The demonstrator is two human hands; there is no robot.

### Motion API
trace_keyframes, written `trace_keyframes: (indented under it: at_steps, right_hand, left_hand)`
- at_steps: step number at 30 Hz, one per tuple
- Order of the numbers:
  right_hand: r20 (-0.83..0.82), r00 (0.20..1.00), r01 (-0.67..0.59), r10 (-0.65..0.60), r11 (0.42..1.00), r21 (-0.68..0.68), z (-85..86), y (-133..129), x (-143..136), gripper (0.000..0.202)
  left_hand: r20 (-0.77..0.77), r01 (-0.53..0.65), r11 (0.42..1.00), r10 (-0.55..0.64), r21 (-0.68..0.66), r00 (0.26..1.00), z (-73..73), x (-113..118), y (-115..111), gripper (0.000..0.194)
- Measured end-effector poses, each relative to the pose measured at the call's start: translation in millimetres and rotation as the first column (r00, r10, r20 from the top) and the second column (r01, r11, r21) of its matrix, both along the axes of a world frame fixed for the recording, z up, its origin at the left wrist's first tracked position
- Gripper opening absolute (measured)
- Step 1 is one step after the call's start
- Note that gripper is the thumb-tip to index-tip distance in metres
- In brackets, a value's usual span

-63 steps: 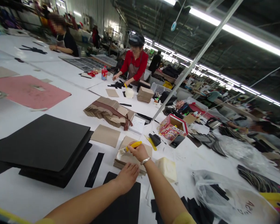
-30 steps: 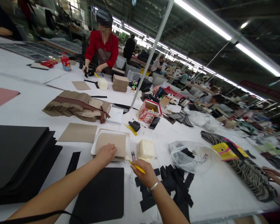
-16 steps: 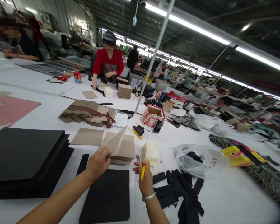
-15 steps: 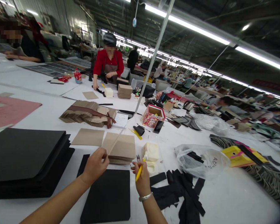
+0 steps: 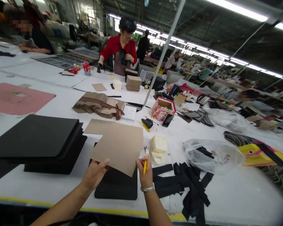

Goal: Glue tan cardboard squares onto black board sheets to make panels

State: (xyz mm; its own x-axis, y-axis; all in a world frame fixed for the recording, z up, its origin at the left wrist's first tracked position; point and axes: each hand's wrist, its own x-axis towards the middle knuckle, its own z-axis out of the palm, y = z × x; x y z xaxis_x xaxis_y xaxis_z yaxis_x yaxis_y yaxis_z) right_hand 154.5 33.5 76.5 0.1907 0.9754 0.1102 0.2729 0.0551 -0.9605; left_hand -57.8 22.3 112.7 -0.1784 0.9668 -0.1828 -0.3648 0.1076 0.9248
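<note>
A tan cardboard sheet [image 5: 122,141] is raised at a tilt over a black board [image 5: 120,186] lying on the table. My left hand [image 5: 95,172] pinches its lower left edge, thumb on top. At its right edge, my right hand [image 5: 145,169] grips the sheet while also holding a yellow pen [image 5: 145,166]. Small pointed metal snips [image 5: 145,151] stick out above that hand; their handles are hidden. Just right of the hand stands a cut cream plastic container [image 5: 158,146]. Another tan sheet [image 5: 94,126] lies partly under the raised one.
Stacked black boards [image 5: 37,135] stand at left, and black strips [image 5: 188,185] lie at right. Beyond are a plastic bag [image 5: 212,153], a red patterned box [image 5: 161,110], tied cardboard pieces [image 5: 96,105] and a metal pole [image 5: 163,51]. A person in red [image 5: 119,50] stands across the table.
Both hands now have hold of a tan sheet lifted from the stack. The white strand seen at my left hand is out of sight. My view has tipped down, showing the table's yellow edge.
</note>
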Motion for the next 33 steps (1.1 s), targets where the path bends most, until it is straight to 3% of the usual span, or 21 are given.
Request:
trace_keyframes:
  at_steps: [3, 5, 7, 9, 12, 15, 18, 23, 33]
  right_hand:
    - [0.022, 0.995, -0.101, 0.102, 0.994, -0.050, -6.5, -19, 26, 0.022]
    - [0.065, 0.985, -0.150, 0.157, 0.983, -0.104, -17.9, -32, 40, 0.022]
    - [0.126, 0.977, -0.153, 0.175, 0.974, -0.164, -35.0, -45, 49, 0.022]
    - [0.209, 0.965, -0.113, 0.159, 0.970, -0.213, -55.4, -54, 52, 0.021]
    - [0.322, 0.936, -0.058, 0.141, 0.965, -0.256, -83.4, -59, 49, 0.022]
    - [0.379, 0.914, -0.036, 0.141, 0.962, -0.271, -100.9, -55, 44, 0.024]
    - [0.408, 0.903, -0.027, 0.137, 0.964, -0.266, -109.3, -47, 41, 0.026]
    - [0.466, 0.873, -0.014, 0.142, 0.963, -0.267, -117.1, -38, 40, 0.024]
    - [0.502, 0.848, -0.015, 0.173, 0.953, -0.303, -127.4, -32, 36, 0.023]
  left_hand:
    - [0.076, -0.001, 0.991, 0.011, -0.135, 0.997, -25.2, -19, -8, 0.038]
    - [-0.069, 0.030, 0.968, -0.049, -0.248, 0.996, -47.5, -29, -18, 0.035]
    - [-0.271, 0.094, 0.943, -0.186, -0.319, 0.945, -71.8, -34, -29, 0.033]
    - [-0.472, 0.150, 0.934, -0.297, -0.324, 0.830, -94.4, -37, -40, 0.033]
    - [-0.703, 0.205, 0.931, -0.362, -0.301, 0.612, -118.9, -40, -48, 0.034]
    - [-0.801, 0.251, 0.910, -0.411, -0.330, 0.435, -129.4, -43, -45, 0.036]
    - [-0.830, 0.261, 0.892, -0.442, -0.369, 0.340, -131.1, -45, -37, 0.036]
    - [-0.830, 0.215, 0.887, -0.459, -0.409, 0.316, -132.9, -42, -20, 0.037]
    - [-0.787, 0.134, 0.895, -0.440, -0.426, 0.433, -152.5, -46, -17, 0.032]
